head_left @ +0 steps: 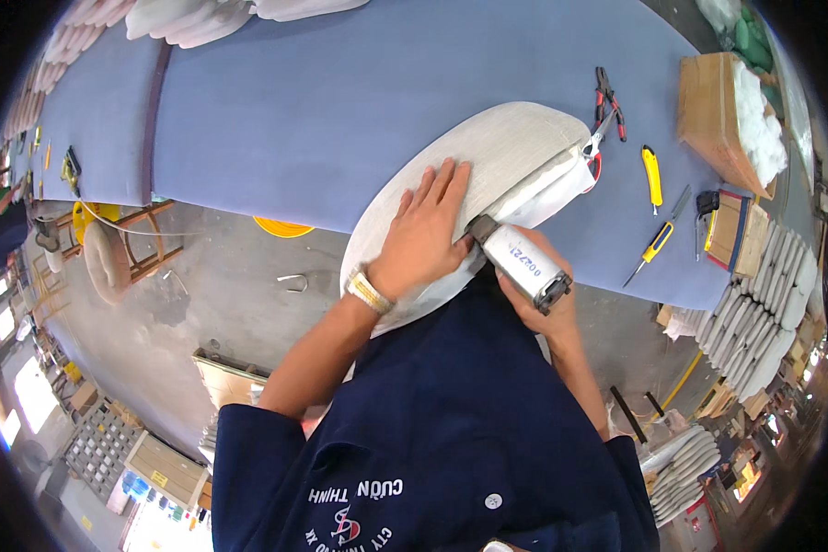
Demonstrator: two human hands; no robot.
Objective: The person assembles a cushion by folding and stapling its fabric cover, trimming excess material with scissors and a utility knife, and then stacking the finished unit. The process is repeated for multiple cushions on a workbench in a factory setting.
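Observation:
A curved, pale grey fabric-covered cushion panel point(511, 133) lies at the blue table's near edge, close against my body. My left hand point(423, 225) rests flat on its fabric with the fingers spread. In my right hand point(545, 317) is a white and black staple gun point(517, 258), its nose at the panel's near edge, close to my left thumb. Whether the nose touches the fabric, I cannot tell. White lining shows along the panel's right side. Red-handled scissors point(596, 164) lie at its far right end, partly hidden by it.
On the blue table point(276, 110), right of the panel, lie red-handled pliers point(607, 101), a yellow utility knife point(652, 175) and a yellow-handled screwdriver point(658, 244). Beyond stands a cardboard box point(704, 106) with white stuffing point(759, 124). Stacked grey cushions point(764, 304) are at right.

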